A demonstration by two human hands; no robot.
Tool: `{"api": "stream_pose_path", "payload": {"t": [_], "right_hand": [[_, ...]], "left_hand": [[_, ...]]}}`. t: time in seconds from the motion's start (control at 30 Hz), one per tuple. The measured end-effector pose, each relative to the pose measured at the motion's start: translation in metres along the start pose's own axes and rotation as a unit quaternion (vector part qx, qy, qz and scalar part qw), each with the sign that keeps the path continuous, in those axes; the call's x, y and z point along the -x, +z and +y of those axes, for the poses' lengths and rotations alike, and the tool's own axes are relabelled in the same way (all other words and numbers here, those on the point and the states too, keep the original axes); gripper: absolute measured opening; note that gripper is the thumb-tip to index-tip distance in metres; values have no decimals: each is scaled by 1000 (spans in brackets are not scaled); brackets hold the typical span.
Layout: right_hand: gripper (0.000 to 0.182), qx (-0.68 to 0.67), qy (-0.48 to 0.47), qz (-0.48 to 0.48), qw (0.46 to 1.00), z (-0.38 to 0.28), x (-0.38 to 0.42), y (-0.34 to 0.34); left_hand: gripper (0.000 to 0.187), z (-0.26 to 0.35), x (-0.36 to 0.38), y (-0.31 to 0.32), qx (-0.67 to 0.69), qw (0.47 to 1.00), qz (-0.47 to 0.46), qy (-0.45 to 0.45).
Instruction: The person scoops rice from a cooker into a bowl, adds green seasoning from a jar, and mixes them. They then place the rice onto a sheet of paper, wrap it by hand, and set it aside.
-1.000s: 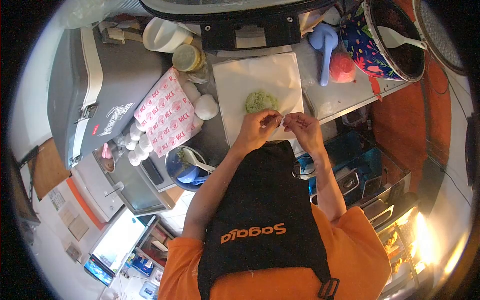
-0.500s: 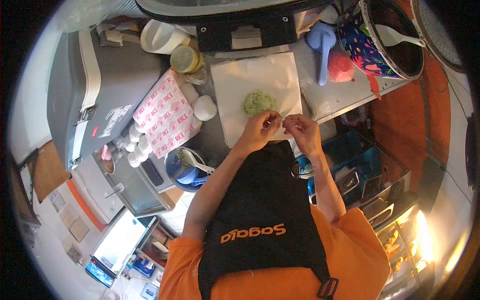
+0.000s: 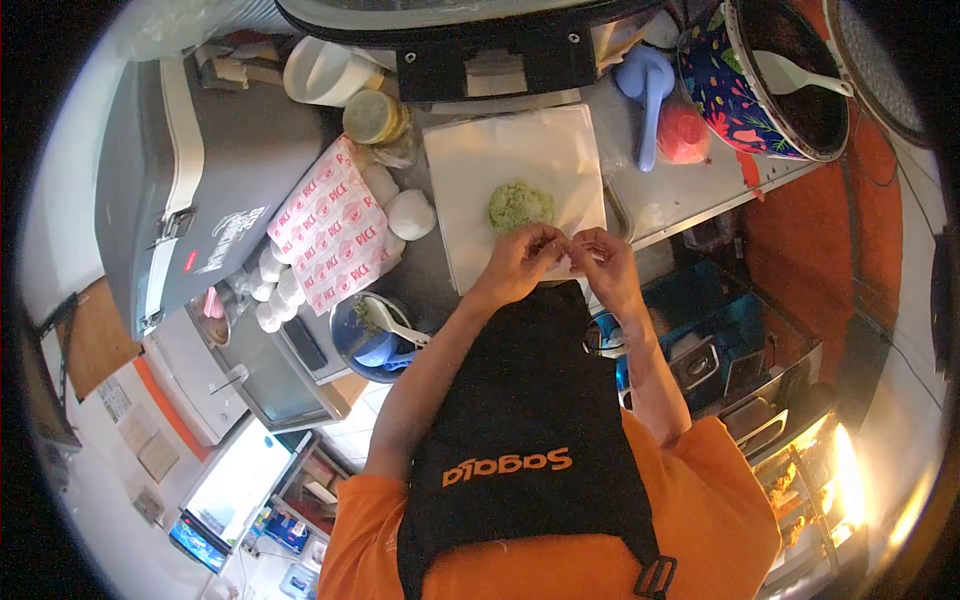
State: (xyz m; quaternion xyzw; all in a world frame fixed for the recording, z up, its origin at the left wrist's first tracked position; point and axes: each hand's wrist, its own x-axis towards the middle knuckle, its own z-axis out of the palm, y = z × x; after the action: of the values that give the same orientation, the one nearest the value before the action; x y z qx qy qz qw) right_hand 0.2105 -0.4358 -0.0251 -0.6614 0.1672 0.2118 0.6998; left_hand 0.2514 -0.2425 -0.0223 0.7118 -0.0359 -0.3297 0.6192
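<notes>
A round green mound (image 3: 521, 206) lies on white paper (image 3: 470, 160) on the counter. Just below the mound, my left hand (image 3: 522, 262) has its fingers pinched together. My right hand (image 3: 606, 266) is beside it, fingers also pinched, and the fingertips of both hands meet over the paper's near edge. Whatever is between the fingers is too small to make out.
Printed paper (image 3: 333, 232) and white wrapped balls (image 3: 410, 215) lie left, near a jar (image 3: 371, 118) and a bowl with utensils (image 3: 362, 335). Right are a blue ladle (image 3: 648, 115), a red round item (image 3: 683, 135) and a patterned pot (image 3: 713, 75).
My two hands have come closer together, so their fingertips now meet. The mound and the paper have stayed in place.
</notes>
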Motion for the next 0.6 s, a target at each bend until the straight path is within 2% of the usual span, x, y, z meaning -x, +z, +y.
{"api": "stream_pose_path", "payload": {"t": [0.07, 0.17, 0.2, 0.27, 0.3, 0.33, 0.37, 0.43, 0.47, 0.57, 0.6], "right_hand": [[29, -20, 0, -1, 1000, 4, 2, -6], [26, 247, 15, 25, 969, 6, 18, -30], [31, 502, -12, -3, 865, 7, 21, -39], [42, 473, -37, 84, 876, -24, 28, -33], [47, 457, -47, 128, 879, -38, 30, -29], [47, 478, -161, 155, 849, -44, 25, -23], [46, 466, -218, 109, 851, -53, 18, -14], [45, 431, -331, 25, 839, -73, -6, -2], [42, 443, -341, -4, 829, -57, -19, -7], [35, 327, -242, -84, 910, -36, -42, -16], [27, 295, -227, -70, 926, -36, -44, -16]], "left_hand": [[21, 3, 3, 1, -23, 999, 34, 1], [22, 11, 3, -11, 22, 994, 103, -11], [22, 14, 3, -16, -12, 995, 98, 8], [23, 25, 3, -26, -80, 992, 87, 42], [23, 33, 1, -28, -106, 992, 53, 40], [24, 44, -2, -27, -131, 990, 17, 39], [25, 49, -2, -24, -156, 987, -22, 36], [25, 39, -6, -12, -146, 986, 22, 82], [25, 39, -9, -9, -142, 983, 47, 110], [36, 41, 15, -15, -282, 933, 152, 166], [51, 37, 23, -25, -394, 890, 138, 182]]}}
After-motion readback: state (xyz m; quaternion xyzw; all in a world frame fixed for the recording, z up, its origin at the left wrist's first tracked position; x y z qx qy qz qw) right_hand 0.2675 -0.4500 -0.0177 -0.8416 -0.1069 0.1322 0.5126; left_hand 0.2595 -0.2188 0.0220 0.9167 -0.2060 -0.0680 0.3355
